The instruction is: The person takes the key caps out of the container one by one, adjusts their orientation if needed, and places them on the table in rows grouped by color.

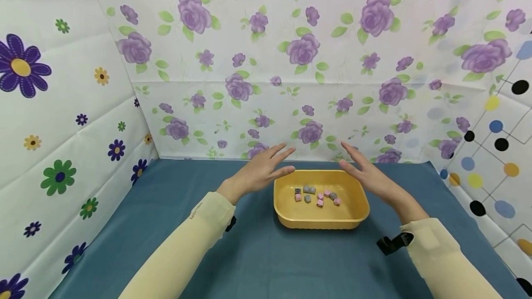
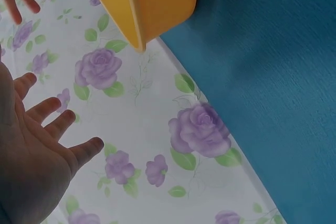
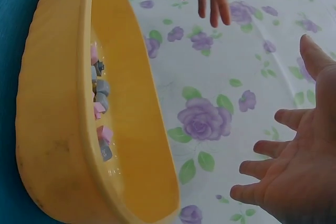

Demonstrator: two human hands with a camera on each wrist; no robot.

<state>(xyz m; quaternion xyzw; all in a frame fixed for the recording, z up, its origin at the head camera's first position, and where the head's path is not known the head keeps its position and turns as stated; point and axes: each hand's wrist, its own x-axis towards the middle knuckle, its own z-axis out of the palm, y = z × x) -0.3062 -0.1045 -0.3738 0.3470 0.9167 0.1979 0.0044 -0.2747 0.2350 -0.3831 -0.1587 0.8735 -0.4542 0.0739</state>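
"Two hands are up by the tub, but is either of us holding anything?"

"Neither. Our left hand [image 1: 254, 174] hovers by the far left corner of the yellow plastic tub [image 1: 322, 224], our right hand [image 1: 371, 176] by its far right corner. On both, the fingers are spread and fairly straight, pinching nothing, and the wrist views show both hands apart from the rim."

"What are we working over?"

"Small grey keycaps [image 1: 307, 199] and pink keycaps [image 1: 337, 202], or pieces that look very like them, loose on the tub floor around its middle. The tub stands on the blue cloth [image 1: 257, 262], a little right of centre, with the floral curtain [image 1: 257, 96] beyond it on the far side."

"Can we tell which way up each piece lies?"

"Not for all of them; they're too small."

"Then how do we do this well?"

"We'd judge the step in hand to be poising over the tub. Let's keep our wrists high, so the cream sleeves [image 1: 440, 253] and the black mount [image 1: 392, 243] at our right wrist don't catch the rim. For any single piece, we'd come straight down and pinch its sides with thumb and forefinger. Raking at the cluster could scatter it."
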